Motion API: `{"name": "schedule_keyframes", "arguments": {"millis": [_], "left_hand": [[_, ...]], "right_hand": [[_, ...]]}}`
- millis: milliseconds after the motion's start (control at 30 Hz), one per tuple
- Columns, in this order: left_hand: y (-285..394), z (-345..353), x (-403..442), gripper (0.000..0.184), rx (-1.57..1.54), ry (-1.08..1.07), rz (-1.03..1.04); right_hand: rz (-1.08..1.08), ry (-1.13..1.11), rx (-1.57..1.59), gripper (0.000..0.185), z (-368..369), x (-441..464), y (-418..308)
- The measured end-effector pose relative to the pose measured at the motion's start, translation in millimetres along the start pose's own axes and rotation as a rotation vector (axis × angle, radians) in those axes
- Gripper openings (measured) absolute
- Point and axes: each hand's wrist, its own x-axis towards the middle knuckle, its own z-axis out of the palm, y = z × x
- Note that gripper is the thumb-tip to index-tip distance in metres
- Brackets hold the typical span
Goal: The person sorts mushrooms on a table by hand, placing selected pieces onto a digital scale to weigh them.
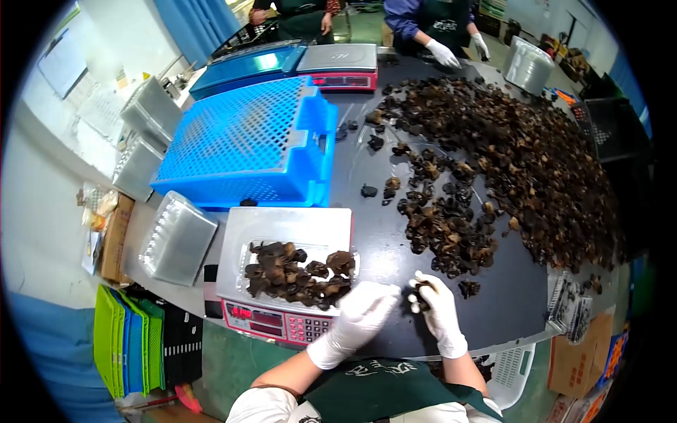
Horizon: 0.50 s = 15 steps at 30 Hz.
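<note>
My right hand point(438, 310), in a white glove, is closed around a dark wood ear mushroom point(423, 295) above the black tabletop. Just to its left is my gloved left hand point(361, 315), its fingers drawn together and pointing at the right hand; what they hold, if anything, is hidden. Beside the left hand, a clear plastic tray point(248, 264) with several wood ears point(282, 271) rests on a scale point(233, 233) with a lit red display. A small loose pile of wood ears point(451, 233) lies beyond my right hand.
A large heap of wood ears point(522, 141) covers the table's right side. An upturned blue crate point(233, 134) stands behind the scale, near stacked clear trays point(180, 240). At the far edge are a second scale point(338, 60) and a co-worker's gloved hand point(443, 53).
</note>
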Motion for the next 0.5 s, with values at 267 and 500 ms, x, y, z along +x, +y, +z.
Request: {"name": "schedule_keyframes", "arguments": {"millis": [267,500], "left_hand": [[-70.6,-106.2,-4.0,0.030,0.428,0.120,-0.044],[-49.3,-138.8,-8.4,0.031,0.244,0.255,-0.213]], "right_hand": [[-1.027,-0.456,-1.003,0.041,138.7,38.1,10.5],[-0.953,-0.580,-1.025,0.051,141.3,36.4,-9.7]]}}
